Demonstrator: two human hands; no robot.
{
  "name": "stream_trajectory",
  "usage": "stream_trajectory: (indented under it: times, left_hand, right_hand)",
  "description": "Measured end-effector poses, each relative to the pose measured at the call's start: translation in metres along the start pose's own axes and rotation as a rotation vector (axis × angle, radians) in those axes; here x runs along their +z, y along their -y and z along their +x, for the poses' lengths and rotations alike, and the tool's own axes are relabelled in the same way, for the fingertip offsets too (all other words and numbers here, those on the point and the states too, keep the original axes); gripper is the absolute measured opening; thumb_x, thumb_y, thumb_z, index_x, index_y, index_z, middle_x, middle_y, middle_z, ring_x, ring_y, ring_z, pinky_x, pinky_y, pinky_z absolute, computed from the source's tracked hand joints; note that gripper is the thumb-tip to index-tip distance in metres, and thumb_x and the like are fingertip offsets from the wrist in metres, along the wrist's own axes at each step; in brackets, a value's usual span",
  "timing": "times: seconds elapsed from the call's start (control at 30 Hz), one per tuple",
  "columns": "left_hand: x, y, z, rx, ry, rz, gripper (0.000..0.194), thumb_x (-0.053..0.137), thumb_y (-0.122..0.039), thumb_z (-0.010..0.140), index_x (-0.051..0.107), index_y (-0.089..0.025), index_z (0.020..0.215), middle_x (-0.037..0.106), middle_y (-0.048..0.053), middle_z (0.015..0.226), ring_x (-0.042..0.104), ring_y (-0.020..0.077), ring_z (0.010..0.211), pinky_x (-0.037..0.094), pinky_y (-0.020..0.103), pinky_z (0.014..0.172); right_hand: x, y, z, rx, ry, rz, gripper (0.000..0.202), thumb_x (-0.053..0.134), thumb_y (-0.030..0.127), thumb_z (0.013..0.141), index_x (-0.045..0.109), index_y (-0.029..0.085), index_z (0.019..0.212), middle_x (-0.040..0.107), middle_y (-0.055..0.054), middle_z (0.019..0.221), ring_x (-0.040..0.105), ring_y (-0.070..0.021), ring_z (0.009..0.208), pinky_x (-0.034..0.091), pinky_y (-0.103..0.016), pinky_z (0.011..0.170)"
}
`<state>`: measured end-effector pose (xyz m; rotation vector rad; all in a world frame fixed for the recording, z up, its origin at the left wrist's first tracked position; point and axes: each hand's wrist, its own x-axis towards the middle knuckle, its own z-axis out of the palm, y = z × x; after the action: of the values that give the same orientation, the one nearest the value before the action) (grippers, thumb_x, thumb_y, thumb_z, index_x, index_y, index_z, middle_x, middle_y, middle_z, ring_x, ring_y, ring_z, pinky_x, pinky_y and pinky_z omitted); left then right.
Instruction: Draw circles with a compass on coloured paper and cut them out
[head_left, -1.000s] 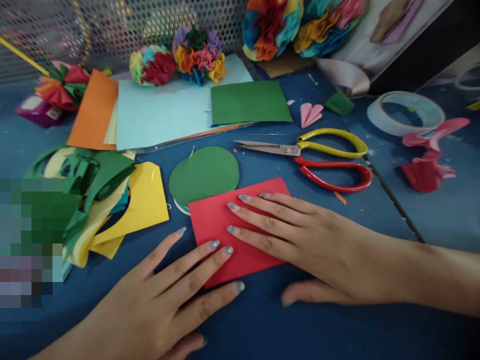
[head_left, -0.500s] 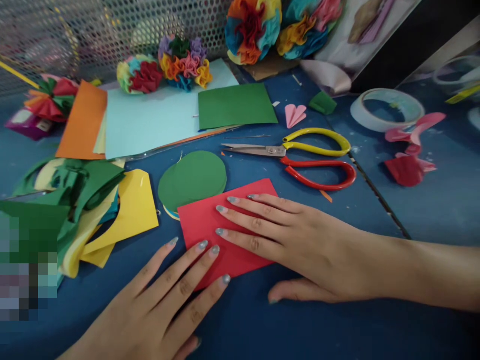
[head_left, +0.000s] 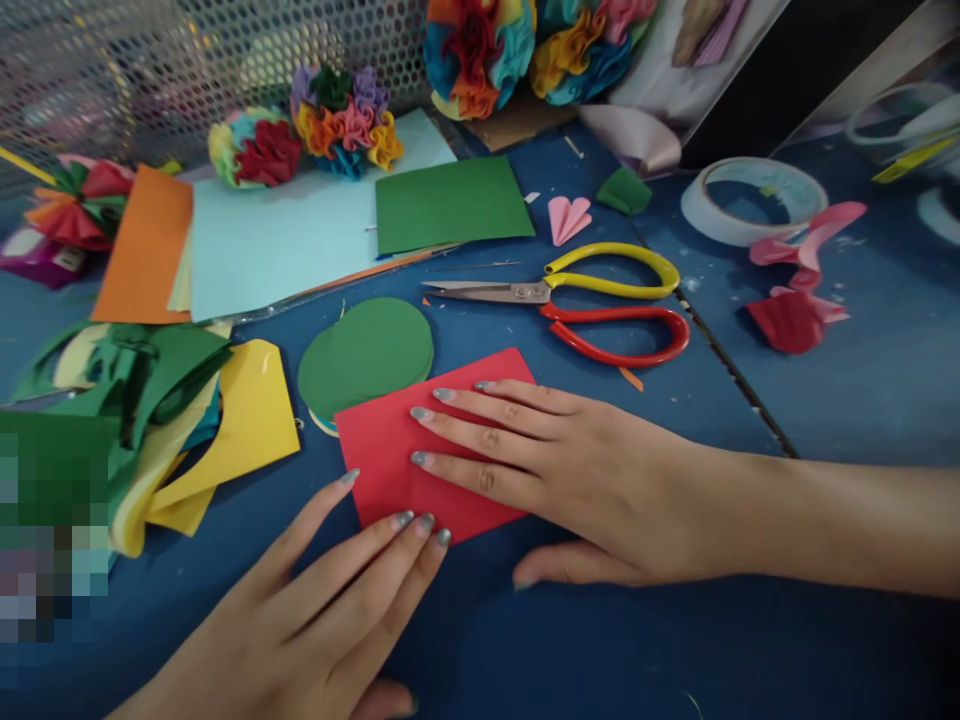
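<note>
A red sheet of paper [head_left: 382, 440] lies tilted on the blue table [head_left: 570, 650]. My right hand [head_left: 592, 470] rests flat across its right part, fingers stretched out and thumb apart. At the sheet's lower left edge my left hand [head_left: 337, 600] touches it with its fingertips; the fingers are extended, and nothing is held. Green paper circles [head_left: 367, 350] sit just behind the sheet, with its corner close against them. Scissors [head_left: 532, 292] with one yellow and one red handle lie partly open behind my right hand.
Green scraps [head_left: 157, 370] and yellow paper [head_left: 262, 410] are piled at left. Behind are orange [head_left: 146, 250], light blue [head_left: 277, 240] and green sheets [head_left: 454, 205], and ruffled paper flowers [head_left: 349, 125]. A tape roll [head_left: 750, 205] and pink-red ribbon [head_left: 795, 300] lie at right.
The view has shifted, so most things appear a little further left. My left hand's fingers have drawn closer together at the red sheet's lower edge. My right hand stays flat on the sheet.
</note>
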<state>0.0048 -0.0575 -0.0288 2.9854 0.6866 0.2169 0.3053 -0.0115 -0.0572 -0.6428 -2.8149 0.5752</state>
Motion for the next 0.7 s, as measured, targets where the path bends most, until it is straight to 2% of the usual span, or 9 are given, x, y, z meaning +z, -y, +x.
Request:
stream_trajectory:
  times: [0.13, 0.23, 0.3, 0.37, 0.47, 0.57, 0.7]
  left_hand:
    - [-0.004, 0.000, 0.011, 0.018, 0.055, 0.012, 0.044, 0.044, -0.046, 0.112, 0.066, -0.021, 0.141, 0.077, -0.001, 0.117, 0.059, 0.0177, 0.117, 0.007, 0.041, 0.136]
    - [-0.006, 0.001, 0.024, 0.053, 0.043, 0.004, 0.044, 0.043, -0.045, 0.112, 0.064, -0.022, 0.143, 0.072, 0.001, 0.113, 0.057, 0.0209, 0.115, 0.017, 0.037, 0.131]
    - [-0.008, 0.003, 0.035, 0.065, 0.071, 0.002, 0.047, 0.037, -0.045, 0.113, 0.064, -0.022, 0.143, 0.070, 0.002, 0.116, 0.056, 0.0226, 0.114, 0.026, 0.035, 0.124]
    - [-0.010, 0.005, 0.044, 0.092, 0.102, 0.020, 0.048, 0.035, -0.046, 0.113, 0.063, -0.021, 0.144, 0.069, 0.004, 0.120, 0.057, 0.0242, 0.113, 0.034, 0.036, 0.116]
    - [-0.014, 0.006, 0.054, 0.137, 0.143, 0.053, 0.049, 0.047, -0.050, 0.110, 0.061, -0.020, 0.146, 0.070, 0.006, 0.124, 0.059, 0.0258, 0.110, 0.042, 0.039, 0.107]
    - [-0.016, 0.005, 0.062, 0.148, 0.176, 0.071, 0.063, 0.064, -0.059, 0.099, 0.059, -0.018, 0.147, 0.071, 0.007, 0.116, 0.063, 0.0271, 0.101, 0.050, 0.040, 0.096]
    - [-0.016, 0.003, 0.075, 0.168, 0.236, 0.091, 0.079, 0.077, -0.065, 0.086, 0.059, -0.019, 0.148, 0.070, 0.008, 0.108, 0.066, 0.0284, 0.092, 0.056, 0.041, 0.084]
  right_hand:
    - [-0.001, -0.001, -0.003, -0.005, -0.022, 0.079, 0.082, 0.049, 0.062, 0.105, 0.031, 0.010, 0.166, 0.021, -0.016, 0.176, 0.016, -0.0288, 0.165, 0.013, -0.050, 0.135]
    - [-0.008, -0.004, -0.007, 0.016, -0.103, 0.293, 0.077, 0.040, 0.058, 0.110, 0.028, 0.007, 0.167, 0.029, -0.016, 0.174, 0.022, -0.0238, 0.164, 0.018, -0.045, 0.135]
    - [-0.013, -0.006, -0.009, 0.079, -0.220, 0.540, 0.064, 0.035, 0.050, 0.113, 0.033, 0.014, 0.166, 0.038, -0.012, 0.171, 0.032, -0.0218, 0.160, 0.026, -0.043, 0.133]
    - [-0.017, -0.007, -0.009, 0.195, -0.366, 0.803, 0.053, 0.035, 0.046, 0.114, 0.044, 0.022, 0.161, 0.050, -0.007, 0.165, 0.044, -0.0228, 0.154, 0.036, -0.044, 0.129]
    - [-0.017, -0.006, -0.007, 0.323, -0.500, 1.072, 0.048, 0.040, 0.046, 0.113, 0.056, 0.024, 0.152, 0.064, -0.007, 0.152, 0.056, -0.0249, 0.145, 0.046, -0.045, 0.122]
    - [-0.015, -0.004, -0.005, 0.331, -0.511, 1.131, 0.046, 0.041, 0.044, 0.113, 0.058, 0.021, 0.149, 0.069, -0.008, 0.144, 0.061, -0.0235, 0.139, 0.048, -0.044, 0.120]
    - [-0.014, -0.002, -0.005, 0.308, -0.515, 1.056, 0.040, 0.040, 0.039, 0.114, 0.063, 0.021, 0.142, 0.073, -0.007, 0.138, 0.065, -0.0221, 0.132, 0.048, -0.042, 0.119]
